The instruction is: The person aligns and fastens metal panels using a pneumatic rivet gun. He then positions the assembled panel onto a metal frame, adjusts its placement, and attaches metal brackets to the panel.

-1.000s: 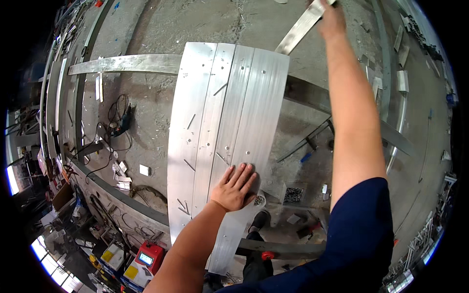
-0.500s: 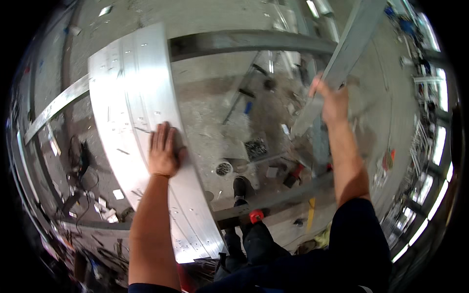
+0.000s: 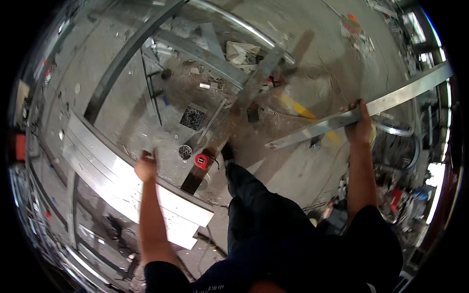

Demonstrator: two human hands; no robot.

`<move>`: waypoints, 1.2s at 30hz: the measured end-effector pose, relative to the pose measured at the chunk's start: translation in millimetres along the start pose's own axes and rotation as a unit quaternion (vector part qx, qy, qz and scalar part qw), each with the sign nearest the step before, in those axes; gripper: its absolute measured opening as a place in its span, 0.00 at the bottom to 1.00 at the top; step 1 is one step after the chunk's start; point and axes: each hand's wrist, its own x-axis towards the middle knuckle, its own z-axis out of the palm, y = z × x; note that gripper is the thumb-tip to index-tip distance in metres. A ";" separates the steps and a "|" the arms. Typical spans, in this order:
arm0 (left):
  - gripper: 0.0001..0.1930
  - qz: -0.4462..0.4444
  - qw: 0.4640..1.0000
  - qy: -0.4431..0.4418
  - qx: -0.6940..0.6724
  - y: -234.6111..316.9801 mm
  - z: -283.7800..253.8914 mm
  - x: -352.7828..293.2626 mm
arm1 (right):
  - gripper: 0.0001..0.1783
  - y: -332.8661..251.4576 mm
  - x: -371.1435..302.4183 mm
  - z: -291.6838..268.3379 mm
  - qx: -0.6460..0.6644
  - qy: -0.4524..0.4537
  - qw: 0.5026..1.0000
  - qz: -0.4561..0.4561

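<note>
My right hand point(image 3: 359, 126) is closed around a long grey metal bar point(image 3: 405, 95). The bar slants from the middle of the view up to the far right, its near end off the ground. My left hand point(image 3: 145, 167) is over the far edge of a wide silvery metal panel point(image 3: 105, 163), its fingers curled in and a little blurred; nothing shows in them. Whether it touches the panel I cannot tell. The panel lies across a metal frame at the left. A red tape measure point(image 3: 202, 161) sits on a brown frame beam point(image 3: 193, 180) in front of my legs.
A square tray of small metal parts point(image 3: 193, 118) and a round tub of them point(image 3: 185, 152) stand on the floor. Grey beams point(image 3: 132, 46) form the frame beyond. Cables and scrap point(image 3: 117, 229) lie at lower left; clutter point(image 3: 395, 200) lines the right side.
My view and body have turned to the right. My left hand has come up from lying flat on the panel, and its fingers have curled. My right hand has swung the bar out rightward.
</note>
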 end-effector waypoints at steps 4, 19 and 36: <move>0.44 0.255 0.962 -0.078 -0.054 204.5 -64.7 -145.7 | 0.18 4.8 -82.2 -78.8 0.056 0.104 0.990 0.080; 0.14 0.445 0.783 -0.429 0.069 484.6 -32.9 -292.3 | 0.39 -175.9 -77.3 -268.4 -0.749 -0.205 0.624 -0.091; 0.33 0.325 0.834 -0.431 0.114 566.4 25.0 -237.0 | 0.14 -84.7 -112.8 -479.8 -0.807 -0.081 0.518 0.272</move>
